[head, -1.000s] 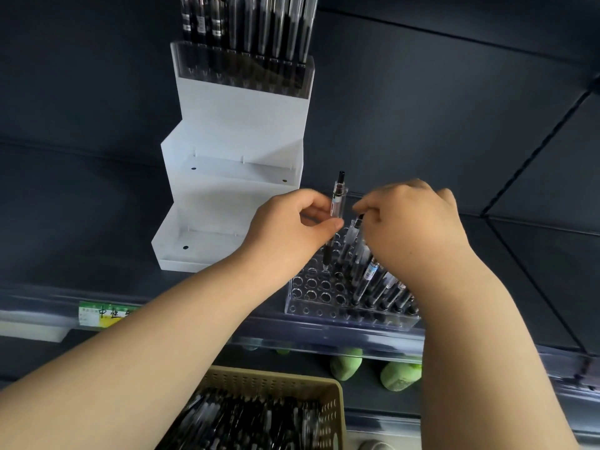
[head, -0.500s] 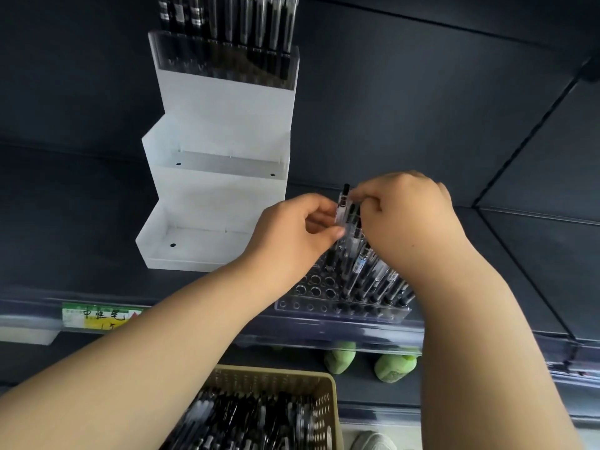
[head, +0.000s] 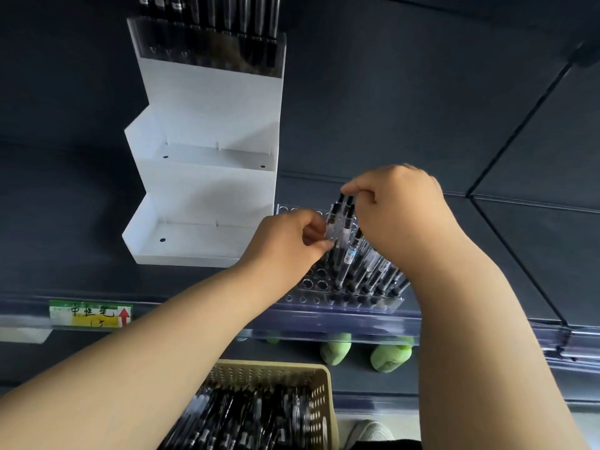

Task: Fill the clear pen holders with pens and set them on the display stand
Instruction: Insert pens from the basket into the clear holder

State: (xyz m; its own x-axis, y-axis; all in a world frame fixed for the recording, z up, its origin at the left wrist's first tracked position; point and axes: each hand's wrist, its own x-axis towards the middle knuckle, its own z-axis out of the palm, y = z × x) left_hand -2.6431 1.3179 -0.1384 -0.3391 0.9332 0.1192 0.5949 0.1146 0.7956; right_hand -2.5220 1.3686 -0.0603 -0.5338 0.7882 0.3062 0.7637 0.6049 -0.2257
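Note:
A clear pen holder (head: 311, 287) with rows of round holes lies on the dark shelf, its right side filled with several black-tipped clear pens (head: 352, 254). My left hand (head: 285, 241) pinches the barrel of an upright pen (head: 334, 219) over the holder. My right hand (head: 399, 216) pinches the top ends of that pen cluster from above. To the left stands the white stepped display stand (head: 207, 177). Its two lower steps hold nothing, and a filled clear holder (head: 211, 50) sits on the top step.
A tan perforated basket (head: 269, 407) full of loose pens sits below the shelf edge. A green and yellow price label (head: 91, 315) is clipped to the shelf rail. Green bottles (head: 389, 355) stand on the shelf below. A shoe shows at the bottom.
The pen in my left hand has come down towards the holder. My right hand has moved onto the tops of the pens. The view has shifted slightly.

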